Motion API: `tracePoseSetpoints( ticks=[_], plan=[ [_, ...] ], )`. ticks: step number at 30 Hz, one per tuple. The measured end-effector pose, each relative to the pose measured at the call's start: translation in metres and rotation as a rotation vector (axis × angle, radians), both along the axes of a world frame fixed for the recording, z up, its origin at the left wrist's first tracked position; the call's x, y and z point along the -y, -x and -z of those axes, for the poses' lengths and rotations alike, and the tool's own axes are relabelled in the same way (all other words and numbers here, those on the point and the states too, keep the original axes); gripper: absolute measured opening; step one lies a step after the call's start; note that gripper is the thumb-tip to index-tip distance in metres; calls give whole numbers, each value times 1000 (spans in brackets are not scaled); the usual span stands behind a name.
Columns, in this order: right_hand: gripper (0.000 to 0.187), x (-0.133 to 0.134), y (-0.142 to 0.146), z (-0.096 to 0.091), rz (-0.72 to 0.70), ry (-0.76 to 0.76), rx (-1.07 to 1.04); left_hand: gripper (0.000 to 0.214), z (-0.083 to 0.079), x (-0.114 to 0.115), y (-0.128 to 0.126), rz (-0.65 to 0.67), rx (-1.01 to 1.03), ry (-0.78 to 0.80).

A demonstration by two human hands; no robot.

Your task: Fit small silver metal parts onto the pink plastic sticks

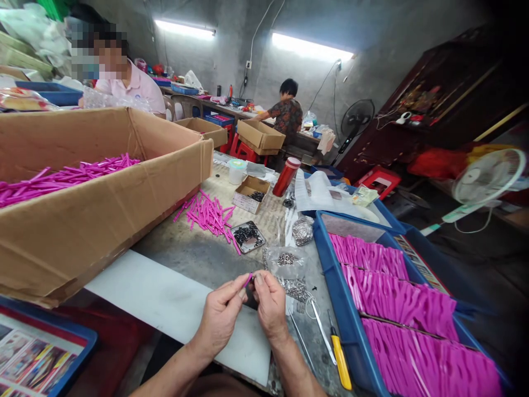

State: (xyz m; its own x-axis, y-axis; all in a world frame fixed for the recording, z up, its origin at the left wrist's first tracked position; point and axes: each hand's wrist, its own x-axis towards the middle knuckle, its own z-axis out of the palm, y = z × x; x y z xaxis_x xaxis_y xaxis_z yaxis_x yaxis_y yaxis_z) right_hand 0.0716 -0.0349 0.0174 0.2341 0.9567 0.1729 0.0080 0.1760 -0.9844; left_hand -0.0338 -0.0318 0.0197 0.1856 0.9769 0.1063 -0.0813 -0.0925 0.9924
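Note:
My left hand (220, 315) and my right hand (270, 304) meet at the table's near edge, fingertips pinched together on a small pink plastic piece (248, 279). A dark part sits between the two hands, partly hidden. Just beyond the hands lie clear bags of small metal parts (289, 275) and a black tray of tiny metal bits (247, 237). A loose pile of pink sticks (209, 215) lies further out on the grey table (198, 256).
A large cardboard box of pink sticks (82, 187) fills the left. A blue crate with rows of pink pieces (397, 298) stands at right. A yellow-handled tool (341, 358) and tweezers (320, 325) lie by my right wrist. Two other people sit at the back. Fans stand right.

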Motion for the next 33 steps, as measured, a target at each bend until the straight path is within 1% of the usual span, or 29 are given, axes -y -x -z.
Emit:
tracePoseSetpoints(
  ticks=[2,4,7,9,11,16,18,21,23,27,29,31,33],
  plan=[
    [18,0,0,-1,8,-1,7,29,1,1,0,4,-2,4],
    [17,0,0,-2,36,-9,40,29,1,1,-1,11,1,-3],
    [23,0,-1,-4,21,-11,76,28,0,1,-1,15,-2,-18],
    [29,0,-2,-4,-20,8,63,28,-1,1,-1,9,-9,-22],
    [30,0,-3,-3,-30,19,37,29,-2,1,-1,5,-10,-21],
    [18,0,-2,1,-10,6,-43,28,0,1,-1,12,1,-9],
    [17,0,-2,1,-7,-3,-31,28,0,2,-1,14,3,-18],
    [25,0,-3,1,-8,11,44,28,0,3,0,15,-4,-32],
    [29,-1,-4,0,-16,21,45,29,0,3,0,17,3,-26],
    [20,-2,-4,-1,-3,3,-24,29,1,2,0,20,24,1],
    [19,-1,-3,-1,2,4,-24,29,1,2,0,29,23,8],
    [20,-1,-4,-1,1,16,3,29,1,3,0,31,15,9],
    [27,0,-4,1,-14,36,25,29,0,3,0,30,5,8]
  ],
)
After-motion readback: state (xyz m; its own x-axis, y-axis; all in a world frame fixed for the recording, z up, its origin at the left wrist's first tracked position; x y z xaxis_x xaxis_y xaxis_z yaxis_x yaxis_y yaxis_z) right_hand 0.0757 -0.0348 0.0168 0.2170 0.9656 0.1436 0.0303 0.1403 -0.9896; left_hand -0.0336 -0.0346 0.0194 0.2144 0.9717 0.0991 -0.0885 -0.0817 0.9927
